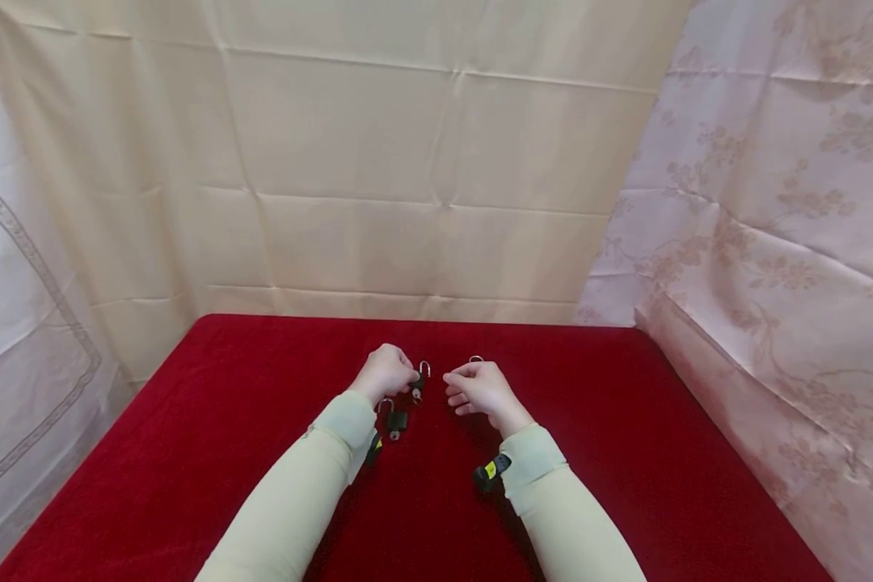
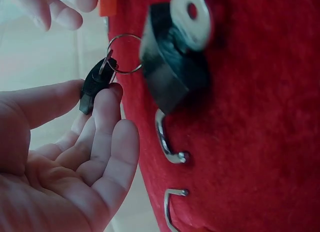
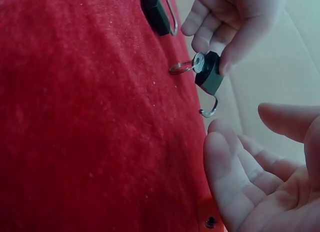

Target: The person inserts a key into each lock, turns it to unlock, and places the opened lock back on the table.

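My left hand (image 1: 387,374) pinches a small black padlock (image 1: 418,378) between thumb and fingers, above the red cloth. Its shackle (image 3: 209,110) is open; a key (image 3: 198,63) with a wire ring (image 2: 125,54) is in its base. To the right, my right hand (image 1: 483,390) hovers with loosely bent fingers, thumb apart and nothing between them. A second black padlock (image 1: 397,421) lies below the left hand, shackle sprung and a key (image 2: 192,16) in it. Beside the right hand is an orange padlock-like body (image 3: 211,212), mostly hidden; a shackle (image 1: 476,358) shows behind that hand.
The red cloth-covered table (image 1: 189,453) spreads around both hands. A beige curtain (image 1: 407,162) hangs behind it, with a floral curtain (image 1: 786,202) on the right. Another bent metal shackle end (image 2: 170,209) shows low in the left wrist view, its body out of frame.
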